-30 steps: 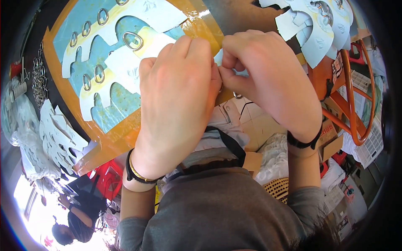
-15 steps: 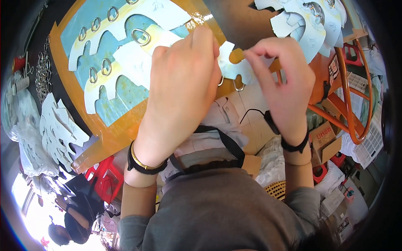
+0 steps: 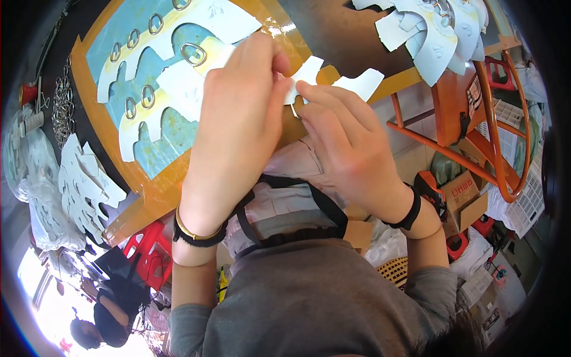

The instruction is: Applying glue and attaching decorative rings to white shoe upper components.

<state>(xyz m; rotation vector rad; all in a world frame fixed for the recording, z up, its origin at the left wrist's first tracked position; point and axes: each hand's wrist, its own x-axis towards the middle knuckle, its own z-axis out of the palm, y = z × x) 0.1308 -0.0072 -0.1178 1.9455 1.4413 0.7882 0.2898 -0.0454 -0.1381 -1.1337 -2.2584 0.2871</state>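
Observation:
My left hand [image 3: 238, 125] and my right hand [image 3: 342, 140] meet over the edge of an orange work board [image 3: 157, 187], both pinching one white cut-out piece [image 3: 333, 80] with a wavy outline. Part of that piece is hidden under my fingers. On the board's blue sheet lie more white cut-out pieces [image 3: 178, 89], several with oval metal rings [image 3: 193, 53] set on them.
A pile of white cut-outs [image 3: 86, 184] lies left of the board, another pile [image 3: 437, 30] at the top right. Loose metal rings [image 3: 59, 107] lie far left. An orange metal frame [image 3: 488, 119], cardboard boxes [image 3: 467, 199] and a red stool [image 3: 148, 253] stand around. Another person [image 3: 104, 309] is at the lower left.
My hands have shifted on the white piece: the right hand drew apart to the right, then came back to meet the left hand at the board's edge.

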